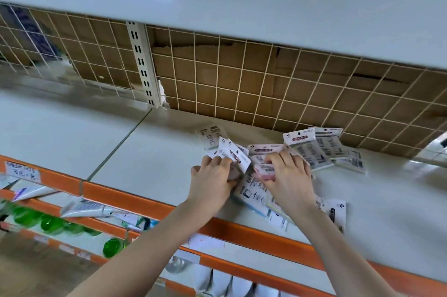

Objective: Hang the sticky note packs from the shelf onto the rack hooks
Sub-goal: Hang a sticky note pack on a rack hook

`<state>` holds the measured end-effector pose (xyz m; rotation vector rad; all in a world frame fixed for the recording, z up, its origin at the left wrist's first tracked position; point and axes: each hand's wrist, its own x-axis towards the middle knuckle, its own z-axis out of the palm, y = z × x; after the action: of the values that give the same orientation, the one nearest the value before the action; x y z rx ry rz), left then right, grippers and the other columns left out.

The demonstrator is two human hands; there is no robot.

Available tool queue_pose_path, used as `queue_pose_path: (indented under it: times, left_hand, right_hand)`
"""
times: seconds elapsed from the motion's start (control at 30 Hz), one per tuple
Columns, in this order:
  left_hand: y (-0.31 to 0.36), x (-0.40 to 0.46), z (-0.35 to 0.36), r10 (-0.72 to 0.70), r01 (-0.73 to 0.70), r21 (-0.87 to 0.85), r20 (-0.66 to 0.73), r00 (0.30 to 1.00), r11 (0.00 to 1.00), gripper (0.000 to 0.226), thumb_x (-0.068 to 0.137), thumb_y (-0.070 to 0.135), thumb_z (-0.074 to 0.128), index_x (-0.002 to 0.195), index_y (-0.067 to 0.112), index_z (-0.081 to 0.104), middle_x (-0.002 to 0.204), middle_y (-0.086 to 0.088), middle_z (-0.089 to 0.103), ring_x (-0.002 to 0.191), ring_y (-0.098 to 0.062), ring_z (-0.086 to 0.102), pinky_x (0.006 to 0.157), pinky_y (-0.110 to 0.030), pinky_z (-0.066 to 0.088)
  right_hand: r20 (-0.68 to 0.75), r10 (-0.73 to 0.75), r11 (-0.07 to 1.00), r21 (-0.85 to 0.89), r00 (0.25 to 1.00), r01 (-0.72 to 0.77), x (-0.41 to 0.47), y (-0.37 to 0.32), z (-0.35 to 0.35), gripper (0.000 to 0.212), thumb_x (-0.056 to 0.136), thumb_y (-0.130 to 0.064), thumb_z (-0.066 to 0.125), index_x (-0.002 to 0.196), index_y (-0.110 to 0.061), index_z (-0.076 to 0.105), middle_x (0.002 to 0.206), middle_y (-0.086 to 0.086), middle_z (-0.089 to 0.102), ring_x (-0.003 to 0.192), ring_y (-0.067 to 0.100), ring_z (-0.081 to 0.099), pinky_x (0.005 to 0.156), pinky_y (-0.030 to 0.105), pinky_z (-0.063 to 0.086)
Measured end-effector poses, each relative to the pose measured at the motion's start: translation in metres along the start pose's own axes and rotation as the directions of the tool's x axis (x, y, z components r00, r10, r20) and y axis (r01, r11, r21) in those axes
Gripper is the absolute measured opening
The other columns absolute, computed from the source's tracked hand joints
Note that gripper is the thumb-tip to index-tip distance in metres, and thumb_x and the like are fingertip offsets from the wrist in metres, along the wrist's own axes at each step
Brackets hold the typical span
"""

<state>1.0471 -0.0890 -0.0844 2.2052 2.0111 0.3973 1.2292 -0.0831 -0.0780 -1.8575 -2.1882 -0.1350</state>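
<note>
Several sticky note packs with white header cards lie scattered on the pale shelf (150, 151). My left hand (212, 180) is closed around a small bunch of packs (238, 156) whose header cards fan upward. My right hand (287, 176) grips a pinkish pack (264, 171) just right of that bunch. More packs (319, 149) lie flat behind my right hand near the wire grid, another pack (209, 136) lies at the back left, and others (336, 212) rest under my right wrist by the shelf's front edge. No rack hooks are in view.
A white wire grid (242, 79) backed by brown cardboard closes the shelf's rear. An upper shelf (242, 6) overhangs. The orange front strip (254, 236) carries price labels. Lower shelves at left hold tubes (84, 208) and green bottles (48, 221).
</note>
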Motion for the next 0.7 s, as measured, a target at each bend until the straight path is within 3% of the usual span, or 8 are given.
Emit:
queue_pose_path:
  times: [0.13,0.27,0.33,0.4,0.5,0.6,0.63,0.7]
  left_hand:
    - [-0.003,0.002,-0.011,-0.022,0.021,-0.102,-0.010,1.000,0.995,0.035,0.089,0.039,0.056,0.120,0.022,0.052,0.123,-0.007,0.049,0.116,-0.026,0.040,0.089,-0.040,0.043]
    - [-0.003,0.010,-0.035,0.021,-0.023,-0.121,-0.016,1.000,0.992,0.028,0.095,0.038,0.045,0.113,0.018,0.052,0.104,-0.007,0.056,0.100,-0.028,0.055,0.076,-0.039,0.047]
    - [-0.004,0.023,-0.049,0.029,-0.034,-0.050,-0.101,0.994,0.998,0.021,0.099,0.034,0.038,0.102,0.018,0.050,0.085,-0.004,0.056,0.083,-0.028,0.061,0.062,-0.033,0.042]
    - [-0.003,0.034,-0.061,0.017,-0.028,-0.054,-0.197,0.980,0.998,0.021,0.101,0.031,0.035,0.098,0.016,0.050,0.078,-0.004,0.056,0.069,-0.027,0.055,0.057,-0.029,0.035]
    - [0.007,0.040,-0.065,-0.059,-0.023,-0.313,-0.250,0.967,0.950,0.022,0.099,0.026,0.041,0.101,0.010,0.057,0.081,-0.006,0.062,0.072,-0.027,0.058,0.058,-0.029,0.037]
    - [0.025,0.041,-0.059,-0.167,0.081,-0.760,-0.037,0.985,0.645,0.014,0.095,0.018,0.052,0.084,0.016,0.061,0.070,0.002,0.058,0.060,-0.005,0.054,0.052,-0.018,0.040]
    - [0.032,0.040,-0.056,-0.180,0.155,-0.844,0.071,0.981,0.513,0.012,0.093,0.015,0.055,0.083,0.018,0.061,0.074,0.000,0.061,0.065,-0.007,0.056,0.056,-0.017,0.041]
    - [0.046,0.038,-0.046,-0.166,0.312,-0.919,0.278,0.946,0.241,0.007,0.090,0.009,0.059,0.091,0.016,0.060,0.091,-0.007,0.065,0.082,-0.021,0.062,0.069,-0.031,0.046]
  right_hand:
    - [0.036,-0.030,0.996,0.088,0.999,0.027,0.002,0.014,-0.018,0.032,0.087,-0.040,0.064,0.115,-0.026,0.059,0.116,-0.003,0.057,0.107,0.021,0.057,0.092,0.035,0.042]
    - [0.046,0.056,0.907,0.415,0.997,-0.070,0.007,0.028,-0.040,0.026,0.096,-0.036,0.052,0.107,-0.016,0.064,0.075,-0.011,0.053,0.060,0.006,0.047,0.054,0.017,0.035]
    - [0.024,0.127,0.810,0.575,0.992,-0.118,0.010,0.034,-0.049,0.019,0.097,-0.028,0.052,0.103,-0.027,0.071,0.053,-0.012,0.041,0.046,0.006,0.033,0.046,0.016,0.031]
    - [0.038,0.226,0.694,0.694,0.973,-0.189,0.014,0.038,-0.055,0.024,0.096,-0.023,0.056,0.085,-0.040,0.069,0.045,-0.015,0.045,0.043,0.010,0.034,0.045,0.019,0.030]
    - [0.187,0.382,0.428,0.832,0.905,-0.353,0.015,0.050,-0.061,0.011,0.092,-0.019,0.059,0.089,-0.014,0.068,0.064,-0.001,0.059,0.059,0.021,0.052,0.055,0.028,0.039]
    - [0.317,0.370,0.039,0.934,0.873,-0.355,0.008,0.062,-0.065,0.010,0.090,-0.003,0.054,0.093,-0.004,0.064,0.072,0.012,0.061,0.065,0.026,0.054,0.056,0.032,0.041]
    - [0.362,0.353,-0.074,0.930,0.863,-0.360,0.004,0.066,-0.067,0.014,0.091,0.002,0.052,0.094,-0.006,0.063,0.078,0.011,0.064,0.068,0.024,0.060,0.058,0.031,0.047]
    - [0.446,0.288,-0.210,0.893,0.847,-0.399,-0.003,0.078,-0.069,0.023,0.093,0.003,0.048,0.112,-0.005,0.058,0.100,0.013,0.065,0.083,0.022,0.067,0.067,0.032,0.056]
